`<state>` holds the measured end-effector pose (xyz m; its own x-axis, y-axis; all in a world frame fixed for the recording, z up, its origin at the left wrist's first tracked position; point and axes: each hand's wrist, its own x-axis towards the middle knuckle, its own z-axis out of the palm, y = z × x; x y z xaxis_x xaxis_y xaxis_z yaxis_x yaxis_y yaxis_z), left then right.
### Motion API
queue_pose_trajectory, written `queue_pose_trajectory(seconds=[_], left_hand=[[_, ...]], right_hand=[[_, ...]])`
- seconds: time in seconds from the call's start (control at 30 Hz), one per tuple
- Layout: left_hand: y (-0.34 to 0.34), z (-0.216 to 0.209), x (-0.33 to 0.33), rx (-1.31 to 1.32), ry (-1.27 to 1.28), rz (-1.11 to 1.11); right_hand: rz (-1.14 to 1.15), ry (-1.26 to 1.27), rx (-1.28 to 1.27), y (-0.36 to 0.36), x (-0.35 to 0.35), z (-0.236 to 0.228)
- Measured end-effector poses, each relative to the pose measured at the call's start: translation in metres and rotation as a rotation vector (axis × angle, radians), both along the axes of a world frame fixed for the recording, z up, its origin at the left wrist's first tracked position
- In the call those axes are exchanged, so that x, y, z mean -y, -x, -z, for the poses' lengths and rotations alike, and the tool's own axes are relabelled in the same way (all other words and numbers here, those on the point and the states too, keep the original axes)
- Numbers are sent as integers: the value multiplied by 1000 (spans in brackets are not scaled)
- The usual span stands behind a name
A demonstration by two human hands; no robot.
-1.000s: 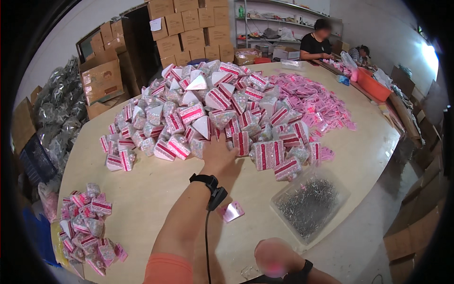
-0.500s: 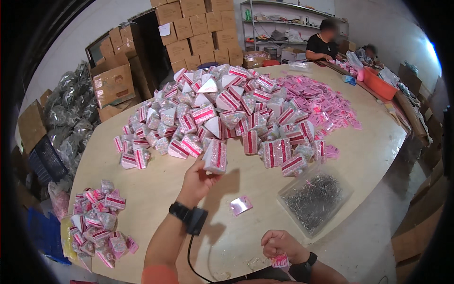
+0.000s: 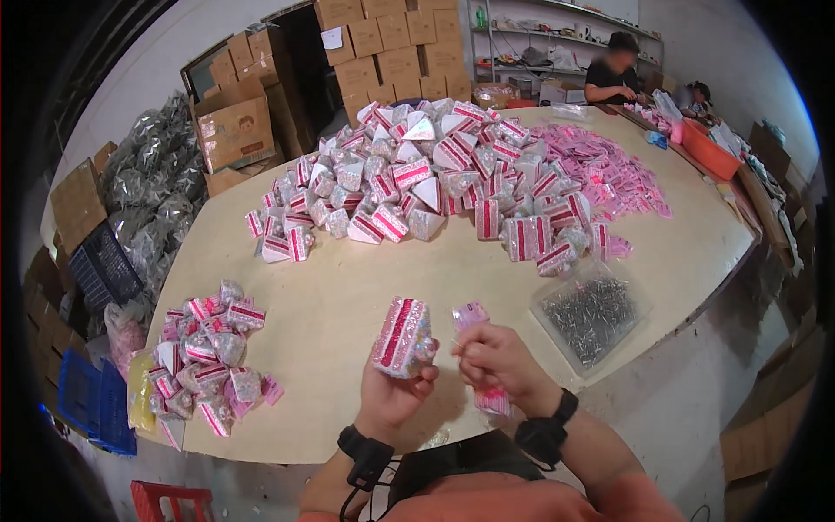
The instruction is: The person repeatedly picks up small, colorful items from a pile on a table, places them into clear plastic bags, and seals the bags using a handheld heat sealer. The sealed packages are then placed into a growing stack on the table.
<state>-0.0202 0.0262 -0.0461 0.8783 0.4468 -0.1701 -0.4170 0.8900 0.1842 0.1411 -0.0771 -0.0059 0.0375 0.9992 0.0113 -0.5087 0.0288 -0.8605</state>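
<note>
My left hand (image 3: 396,396) is closed round an ornament shaped like a cake slice (image 3: 402,337), white and glittery with a deep pink band and beaded side. Close by on its right, my right hand (image 3: 500,361) is closed in a pinch. A pink printed card tag (image 3: 493,401) hangs from its lower fingers. Something thin and light shows at its fingertips, too small to make out. Just beyond the right hand, another pink card (image 3: 470,314) lies on the table (image 3: 348,278). The ornament and the right fingertips are apart.
A large heap of cake-slice ornaments (image 3: 383,187) lies across the far table, beside a pile of pink cards (image 3: 609,170). A clear box of metal pins or hooks (image 3: 590,317) stands right. Smaller tagged ornaments (image 3: 204,352) lie left. A co-worker (image 3: 613,74) sits far right.
My left hand has brought the ornament back from the heap toward me. My right hand has risen from the table's near edge to beside it, still with the card. The view has shifted.
</note>
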Motion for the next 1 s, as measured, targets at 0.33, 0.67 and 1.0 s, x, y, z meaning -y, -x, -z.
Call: queue_pose_trajectory(seconds=[0.33, 0.67, 1.0], left_hand=[[22, -8, 17, -410, -481, -336], [48, -23, 27, -453, -924, -355], [50, -27, 37, -142, -616, -600]], right_hand=[[1, -98, 61, 22, -9, -6], [0, -20, 131, 47, -12, -15], [184, -240, 668, 66, 3, -40]])
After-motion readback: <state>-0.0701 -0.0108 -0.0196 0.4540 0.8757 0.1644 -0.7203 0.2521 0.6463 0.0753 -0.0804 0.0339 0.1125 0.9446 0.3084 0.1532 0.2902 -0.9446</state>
